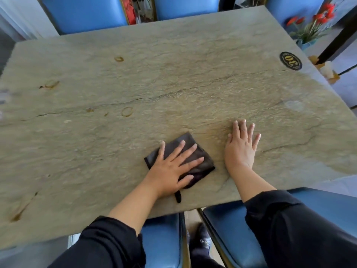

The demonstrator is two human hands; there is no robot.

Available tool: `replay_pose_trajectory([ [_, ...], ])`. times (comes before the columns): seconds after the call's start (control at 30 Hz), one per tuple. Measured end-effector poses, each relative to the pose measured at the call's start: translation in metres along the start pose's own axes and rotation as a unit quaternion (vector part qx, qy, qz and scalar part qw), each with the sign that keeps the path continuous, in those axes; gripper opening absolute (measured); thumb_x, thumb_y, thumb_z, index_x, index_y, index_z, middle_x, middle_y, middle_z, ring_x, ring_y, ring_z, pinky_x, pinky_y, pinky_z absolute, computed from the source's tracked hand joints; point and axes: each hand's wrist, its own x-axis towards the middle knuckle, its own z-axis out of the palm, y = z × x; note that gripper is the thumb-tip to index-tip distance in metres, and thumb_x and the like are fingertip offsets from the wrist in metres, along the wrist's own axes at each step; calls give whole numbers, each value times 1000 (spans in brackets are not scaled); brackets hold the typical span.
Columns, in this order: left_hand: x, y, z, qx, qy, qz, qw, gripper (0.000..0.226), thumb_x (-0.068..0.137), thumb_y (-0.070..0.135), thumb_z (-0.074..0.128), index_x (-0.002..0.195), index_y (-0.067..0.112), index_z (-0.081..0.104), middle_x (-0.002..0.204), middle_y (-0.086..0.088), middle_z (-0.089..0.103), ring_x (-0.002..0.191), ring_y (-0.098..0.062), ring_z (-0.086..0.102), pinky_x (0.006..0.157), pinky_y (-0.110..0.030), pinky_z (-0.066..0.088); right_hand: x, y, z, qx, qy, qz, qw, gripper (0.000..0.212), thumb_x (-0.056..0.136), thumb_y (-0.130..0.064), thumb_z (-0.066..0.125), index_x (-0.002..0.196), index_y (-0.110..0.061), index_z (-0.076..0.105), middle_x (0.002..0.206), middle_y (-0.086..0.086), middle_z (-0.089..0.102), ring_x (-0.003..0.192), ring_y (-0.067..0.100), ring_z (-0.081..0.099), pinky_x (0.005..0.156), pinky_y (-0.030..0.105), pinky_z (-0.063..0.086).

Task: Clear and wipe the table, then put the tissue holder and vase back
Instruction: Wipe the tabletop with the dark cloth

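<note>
My left hand (172, 167) lies flat with spread fingers on a folded dark cloth (202, 161) near the front edge of the stone-patterned table (173, 78). My right hand (241, 147) rests flat on the bare tabletop just right of the cloth, fingers straight. Brown ring stains (127, 111) and smears mark the table's left and middle. A vase with red flowers (313, 26) stands off the table at the far right. The wooden tissue holder (326, 70) sits below it, beyond the table's right edge.
Blue chairs stand along the far side (83, 14) and under the near edge (228, 235). A round black sticker with the number 30 (290, 60) sits at the table's far right corner. A dark table leg (336, 41) rises at right.
</note>
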Motion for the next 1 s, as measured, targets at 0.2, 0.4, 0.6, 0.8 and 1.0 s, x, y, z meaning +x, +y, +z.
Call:
replay_pose_trajectory([
  [0.2,9,-38,-5,-27,-5,-234,972,59,89,61,4,145,51,-9,160,7,-16,147,-25,-18,111,-65,-6,-39,-63,17,53,13,-11,998,57,99,-8,27,153,-19,12,162,3,-5,148,21,-16,119,42,-13],
  [0.4,-69,-23,5,-2,10,57,998,57,96,54,29,150,44,12,162,3,2,149,-28,-3,110,-69,6,-61,-82,22,136,36,3,990,58,93,-1,36,149,-17,31,160,1,16,149,19,-2,121,33,-5],
  [0.6,-67,-97,0,4,-5,45,999,56,93,58,25,146,54,5,160,14,-4,149,-18,-7,111,-68,3,-89,-119,33,146,58,33,987,48,100,-11,34,147,-17,35,159,3,18,149,20,0,121,33,-4],
  [0.8,-88,-50,5,-14,16,30,999,55,95,56,22,148,50,8,162,7,-2,148,-32,-6,108,-71,3,-89,-122,28,179,66,25,981,40,100,-12,36,137,-15,51,149,2,38,145,20,19,120,36,18],
  [1.0,-83,-100,2,-27,9,140,990,46,98,51,23,144,57,14,159,19,3,149,-14,-6,113,-63,-1,-73,-144,30,226,91,70,967,37,98,-9,38,130,-13,57,149,2,39,145,19,19,121,36,13],
])
